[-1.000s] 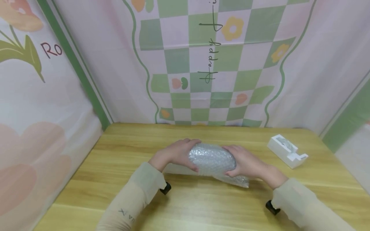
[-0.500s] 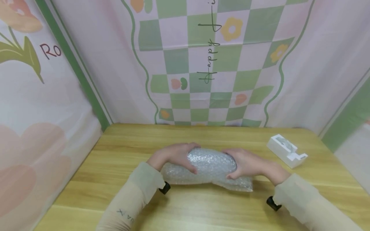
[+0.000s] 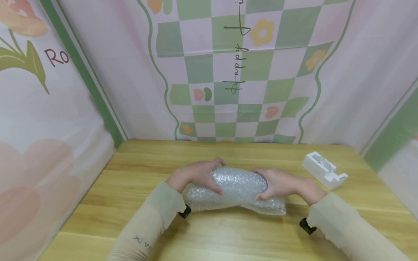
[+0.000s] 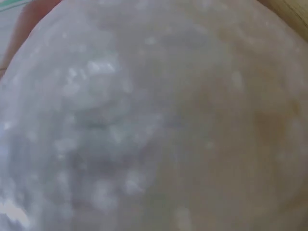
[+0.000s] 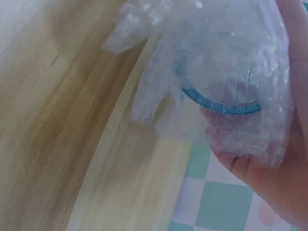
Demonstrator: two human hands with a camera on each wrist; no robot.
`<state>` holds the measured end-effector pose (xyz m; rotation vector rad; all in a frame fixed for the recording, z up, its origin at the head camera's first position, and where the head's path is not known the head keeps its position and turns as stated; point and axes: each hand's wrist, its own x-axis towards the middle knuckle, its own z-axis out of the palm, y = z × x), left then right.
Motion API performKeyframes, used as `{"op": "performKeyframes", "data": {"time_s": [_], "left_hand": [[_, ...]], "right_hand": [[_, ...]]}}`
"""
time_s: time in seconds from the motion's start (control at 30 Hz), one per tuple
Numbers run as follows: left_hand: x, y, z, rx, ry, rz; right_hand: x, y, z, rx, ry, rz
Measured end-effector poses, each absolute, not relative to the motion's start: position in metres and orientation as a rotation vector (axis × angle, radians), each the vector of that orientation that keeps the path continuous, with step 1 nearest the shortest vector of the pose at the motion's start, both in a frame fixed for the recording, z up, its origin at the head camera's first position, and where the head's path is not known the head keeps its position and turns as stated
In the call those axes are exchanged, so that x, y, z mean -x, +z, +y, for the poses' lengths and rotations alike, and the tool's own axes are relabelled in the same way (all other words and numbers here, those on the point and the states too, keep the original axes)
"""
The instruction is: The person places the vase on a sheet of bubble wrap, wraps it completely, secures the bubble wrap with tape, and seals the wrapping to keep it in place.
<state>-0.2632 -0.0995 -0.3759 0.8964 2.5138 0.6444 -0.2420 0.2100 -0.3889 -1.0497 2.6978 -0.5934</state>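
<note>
the bubble-wrap roll (image 3: 240, 181) sits mid-table, its layers already round something with a teal ring (image 5: 221, 107) that shows through at the right end, and the wrapping looks well along! the left hand (image 3: 200, 175) curls over one end, thumb in front; the right hand (image 3: 279, 184) clasps the other, same grip. but look, a loose flap (image 3: 209, 200) spreads out toward the person, that right end hangs ragged and unsealed, and no tape can be made out on the wrap. fastening seems left: the white tape dispenser (image 3: 323, 172) stands well apart, untouched, at the wooden table's (image 3: 228, 235) far right.
</note>
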Motion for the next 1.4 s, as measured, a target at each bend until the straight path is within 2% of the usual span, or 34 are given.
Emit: {"op": "performKeyframes", "data": {"time_s": [0.53,0.87,1.17,1.4], "left_hand": [[0.26,-0.365,-0.1,-1.238,0.499,2.646],[0.25,-0.36,-0.101,-1.146,0.385,2.645],[0.25,-0.367,-0.1,-1.236,0.2,2.716],[0.248,-0.369,-0.098,-1.168,0.214,2.71]], "right_hand": [[0.253,-0.384,0.211,1.044,-0.656,2.587],[0.258,-0.383,0.211,0.977,-0.676,2.54],[0.261,-0.38,0.211,0.938,-0.635,2.536],[0.263,-0.379,0.21,0.911,-0.63,2.512]]}}
